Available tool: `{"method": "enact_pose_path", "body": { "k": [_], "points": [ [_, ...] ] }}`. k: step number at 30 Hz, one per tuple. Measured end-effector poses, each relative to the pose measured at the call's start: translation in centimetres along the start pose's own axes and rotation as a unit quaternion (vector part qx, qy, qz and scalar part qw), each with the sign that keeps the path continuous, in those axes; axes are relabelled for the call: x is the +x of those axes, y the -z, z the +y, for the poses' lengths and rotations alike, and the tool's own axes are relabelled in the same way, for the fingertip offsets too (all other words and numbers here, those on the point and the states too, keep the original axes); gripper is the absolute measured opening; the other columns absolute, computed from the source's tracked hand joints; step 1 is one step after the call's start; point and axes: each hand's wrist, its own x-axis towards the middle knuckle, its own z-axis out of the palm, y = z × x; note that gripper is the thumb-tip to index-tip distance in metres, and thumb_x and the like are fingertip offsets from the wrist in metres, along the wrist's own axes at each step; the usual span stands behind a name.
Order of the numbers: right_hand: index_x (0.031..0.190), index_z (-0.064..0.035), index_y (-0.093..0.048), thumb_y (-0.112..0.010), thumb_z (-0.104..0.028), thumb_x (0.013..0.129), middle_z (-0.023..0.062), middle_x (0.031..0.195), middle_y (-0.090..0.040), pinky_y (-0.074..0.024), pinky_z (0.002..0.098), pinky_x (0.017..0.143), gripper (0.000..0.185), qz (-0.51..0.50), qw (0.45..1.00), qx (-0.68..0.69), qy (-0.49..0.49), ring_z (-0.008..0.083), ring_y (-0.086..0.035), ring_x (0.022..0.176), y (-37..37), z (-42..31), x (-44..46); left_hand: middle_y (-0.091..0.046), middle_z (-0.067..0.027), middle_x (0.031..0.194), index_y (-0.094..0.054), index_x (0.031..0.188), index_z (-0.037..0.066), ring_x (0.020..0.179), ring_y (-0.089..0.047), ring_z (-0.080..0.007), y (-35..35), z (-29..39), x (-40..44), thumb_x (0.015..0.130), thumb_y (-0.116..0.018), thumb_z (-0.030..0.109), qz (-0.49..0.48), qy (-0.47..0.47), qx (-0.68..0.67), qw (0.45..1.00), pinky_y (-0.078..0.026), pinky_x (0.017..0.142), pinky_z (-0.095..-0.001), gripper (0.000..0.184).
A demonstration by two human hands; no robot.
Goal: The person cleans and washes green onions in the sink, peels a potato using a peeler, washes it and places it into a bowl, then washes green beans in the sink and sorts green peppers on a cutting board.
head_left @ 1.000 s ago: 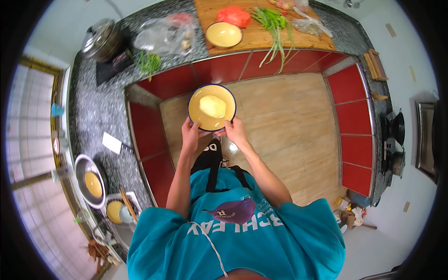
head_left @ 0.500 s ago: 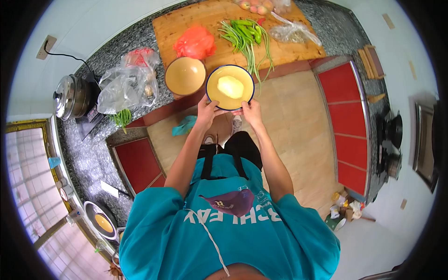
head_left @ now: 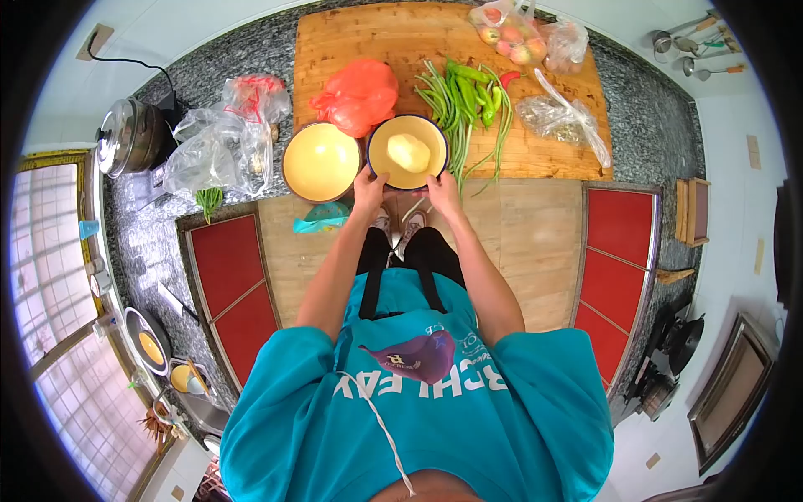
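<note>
My left hand [head_left: 369,191] grips the near left rim of a yellow enamel bowl [head_left: 408,179] with a dark blue edge. My right hand [head_left: 444,192] has the near right rim, thumb over the edge. Inside lies one pale yellow lump that looks like a peeled potato [head_left: 408,152]. The bowl is at the front edge of the wooden board [head_left: 560,163]; whether it rests there I cannot tell. Close by on the left stands a second yellow bowl [head_left: 322,163] with nothing in it. Behind both bowls sits a red plastic bag [head_left: 358,94].
Green peppers [head_left: 473,90] and long beans [head_left: 452,117] lie on the board, near a clear bag [head_left: 556,121] and a bag of fruit [head_left: 510,35]. Clear bags [head_left: 222,151] and a lidded pot [head_left: 127,138] stand left. A knife [head_left: 176,299] lies on the left counter.
The view has shifted, showing more of the board and right wall. Both hands still hold the bowl, which now appears closer to the red bag. The other bowl appears slightly lower and further left.
</note>
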Motion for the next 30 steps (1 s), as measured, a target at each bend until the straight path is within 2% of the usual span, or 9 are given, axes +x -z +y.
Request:
{"method": "enact_pose_path", "body": {
  "k": [9, 13, 15, 16, 20, 23, 25, 27, 30],
  "points": [
    [0.116, 0.0069, -0.051, -0.047, -0.007, 0.098, 0.0164, 0.095, -0.065, -0.0603, 0.0339, 0.058, 0.023, 0.071, 0.989, 0.127, 0.021, 0.0257, -0.070, 0.071, -1.4, -0.3, -0.2, -0.064, -0.0082, 0.109, -0.053, 0.125, 0.003, 0.096, -0.065, -0.0193, -0.5, -1.0, -0.1, 0.100, -0.051, 0.014, 0.026, -0.002, -0.104, 0.994, -0.058, 0.079, -0.0349, 0.027],
    [0.111, 0.0038, -0.055, -0.052, -0.010, 0.097, 0.0137, 0.088, -0.067, -0.0580, 0.0311, 0.058, 0.020, 0.100, 0.990, 0.086, -0.043, 0.0218, -0.069, 0.072, 1.1, -2.1, -2.5, -0.065, -0.0102, 0.101, -0.059, 0.113, -0.002, 0.086, -0.064, -0.0173, 0.1, -4.4, -2.1, 0.098, -0.056, 0.014, 0.132, -0.054, -0.082, 0.986, -0.054, 0.074, -0.0297, 0.022],
    [0.101, 0.0026, -0.060, -0.058, -0.013, 0.094, 0.0124, 0.080, -0.067, -0.0549, 0.0309, 0.060, 0.018, 0.214, 0.974, -0.058, 0.033, 0.0203, -0.068, 0.072, 3.4, -1.0, -1.9, -0.067, -0.0088, 0.090, -0.063, 0.100, -0.003, 0.078, -0.063, -0.0170, 0.1, -4.7, -3.8, 0.093, -0.059, 0.012, 0.053, -0.139, 0.282, 0.948, -0.051, 0.069, -0.0281, 0.017],
    [0.101, 0.0026, -0.060, -0.058, -0.013, 0.094, 0.0124, 0.080, -0.067, -0.0549, 0.0309, 0.060, 0.018, 0.213, 0.975, -0.057, 0.032, 0.0203, -0.068, 0.072, 4.4, -0.9, -1.4, -0.065, -0.0099, 0.078, -0.064, 0.092, -0.003, 0.072, -0.061, -0.0163, -2.1, -3.6, -5.0, 0.090, -0.061, 0.010, 0.012, -0.193, 0.323, 0.927, -0.050, 0.066, -0.0281, 0.013],
    [0.092, 0.0028, -0.064, -0.064, -0.012, 0.088, 0.0141, 0.077, -0.066, -0.0527, 0.0351, 0.064, 0.015, 0.299, 0.893, -0.283, 0.181, 0.0248, -0.067, 0.069, 8.6, -2.1, 0.8, -0.064, -0.0236, 0.096, -0.060, 0.103, -0.005, 0.087, -0.065, -0.0330, -10.0, -1.5, -4.2, 0.087, -0.062, 0.007, -0.106, -0.297, 0.417, 0.853, -0.051, 0.077, -0.0400, 0.020],
    [0.095, 0.0046, -0.063, -0.071, -0.016, 0.084, 0.0184, 0.085, -0.064, -0.0519, 0.0406, 0.070, 0.024, 0.301, 0.891, -0.300, 0.159, 0.0320, -0.065, 0.077, 11.8, -2.8, 2.8, -0.054, -0.0326, 0.121, -0.048, 0.123, -0.011, 0.110, -0.055, -0.0446, -13.9, -4.0, -1.2, 0.085, -0.063, 0.008, -0.060, -0.305, 0.467, 0.828, -0.045, 0.094, -0.0465, 0.045],
    [0.099, 0.0062, -0.061, -0.075, -0.023, 0.081, 0.0221, 0.092, -0.061, -0.0495, 0.0458, 0.077, 0.037, 0.310, 0.829, -0.430, 0.178, 0.0380, -0.061, 0.086, 13.3, -3.9, 4.0, -0.036, -0.0404, 0.137, -0.028, 0.136, -0.018, 0.122, -0.045, -0.0498, -16.6, -5.6, 0.0, 0.080, -0.063, 0.004, -0.016, -0.310, 0.528, 0.791, -0.040, 0.103, -0.0483, 0.069],
    [0.099, 0.0066, -0.059, -0.077, -0.028, 0.079, 0.0249, 0.096, -0.059, -0.0471, 0.0490, 0.081, 0.044, 0.274, 0.851, -0.426, 0.140, 0.0428, -0.057, 0.093, 15.0, -4.6, 5.3, -0.033, -0.0424, 0.136, -0.021, 0.139, -0.019, 0.123, -0.040, -0.0530, -18.3, -6.5, 1.6, 0.080, -0.059, 0.004, 0.026, -0.258, 0.559, 0.788, -0.034, 0.108, -0.0499, 0.074],
    [0.093, 0.0050, -0.061, -0.077, -0.031, 0.078, 0.0217, 0.084, -0.063, -0.0493, 0.0475, 0.074, 0.042, 0.290, 0.796, -0.497, 0.190, 0.0399, -0.061, 0.084, 16.8, -4.8, 7.0, -0.034, -0.0428, 0.133, -0.019, 0.139, -0.020, 0.122, -0.039, -0.0542, -19.5, -7.0, 2.9, 0.077, -0.062, 0.007, 0.113, -0.222, 0.626, 0.739, -0.035, 0.105, -0.0510, 0.080]
  ]
}}
